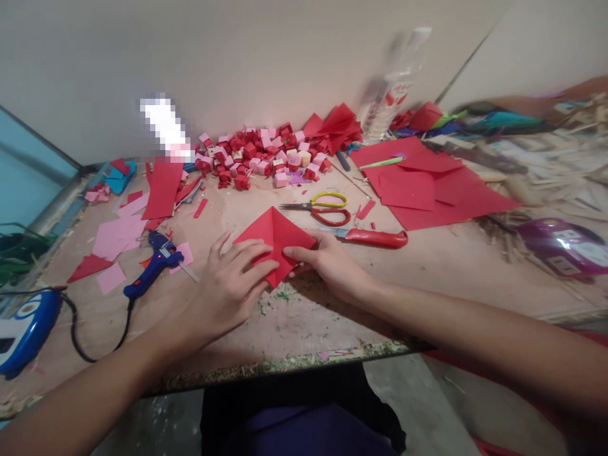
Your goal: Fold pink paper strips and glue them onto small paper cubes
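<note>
A square of red folding paper (266,229), set cornerwise with a crease down its middle, lies between my hands above the wooden table. My left hand (236,273) rests its stretched, slightly spread fingers on the paper's left side; its thumb is partly hidden. At the right corner, my right hand (327,263) pinches the paper, thumb on top and other fingers underneath, mostly out of sight. Just beyond the paper are scissors (332,216) with one yellow and one red handle loop. A red-handled knife or saw (375,238) lies to their right, its blade partly covered.
A blue glue gun (154,269) with a cord lies left, near pink paper pieces (121,231). Folded red and pink cubes (259,155) are heaped along the wall. Red sheets (432,190), a clear bottle (389,95) and a purple tape measure (563,246) are on the right.
</note>
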Tool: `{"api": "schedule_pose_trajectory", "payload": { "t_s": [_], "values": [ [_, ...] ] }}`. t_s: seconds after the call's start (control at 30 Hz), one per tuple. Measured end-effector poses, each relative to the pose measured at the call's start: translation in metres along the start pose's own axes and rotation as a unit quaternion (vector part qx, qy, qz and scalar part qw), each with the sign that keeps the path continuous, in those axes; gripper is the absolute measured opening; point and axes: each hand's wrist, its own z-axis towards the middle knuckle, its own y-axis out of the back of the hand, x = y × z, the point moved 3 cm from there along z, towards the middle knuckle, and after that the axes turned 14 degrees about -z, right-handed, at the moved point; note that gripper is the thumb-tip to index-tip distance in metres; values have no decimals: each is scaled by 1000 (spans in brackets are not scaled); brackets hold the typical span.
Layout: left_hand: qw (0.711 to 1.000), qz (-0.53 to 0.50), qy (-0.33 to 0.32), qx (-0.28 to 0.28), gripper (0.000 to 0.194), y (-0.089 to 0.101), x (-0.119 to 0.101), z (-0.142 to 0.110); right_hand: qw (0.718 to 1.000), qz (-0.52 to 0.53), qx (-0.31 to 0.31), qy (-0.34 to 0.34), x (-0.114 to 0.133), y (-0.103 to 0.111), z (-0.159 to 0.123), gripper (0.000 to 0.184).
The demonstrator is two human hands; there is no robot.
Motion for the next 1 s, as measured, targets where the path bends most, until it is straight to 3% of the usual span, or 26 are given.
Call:
{"api": "schedule_pose_trajectory", "payload": {
  "t_s": [0.13,0.27,0.4,0.53,0.63,0.73,0.83,1.0],
  "values": [
    [1000,3,8,-30,21,2,2,-1,1000,-14,15,11,2,-1,-2,13],
    [999,-9,-2,-36,17,7,1,-2,1000,-4,14,22,4,-1,-4,21],
    [997,-64,13,-39,19,7,1,-1,999,29,37,26,3,-2,-5,28],
    [984,-147,48,-87,15,9,-1,-2,995,57,76,28,1,-4,-7,30],
    [955,-237,137,-117,14,11,1,-2,985,92,140,30,2,-9,-9,40],
    [906,-319,243,-137,16,9,5,-3,971,128,201,22,5,-14,-10,50],
    [869,-377,282,-153,16,5,8,-3,982,66,172,49,7,-13,-8,43],
    [847,-395,291,-204,27,0,13,-5,988,1,145,58,3,-8,-5,29]
  ]
}}
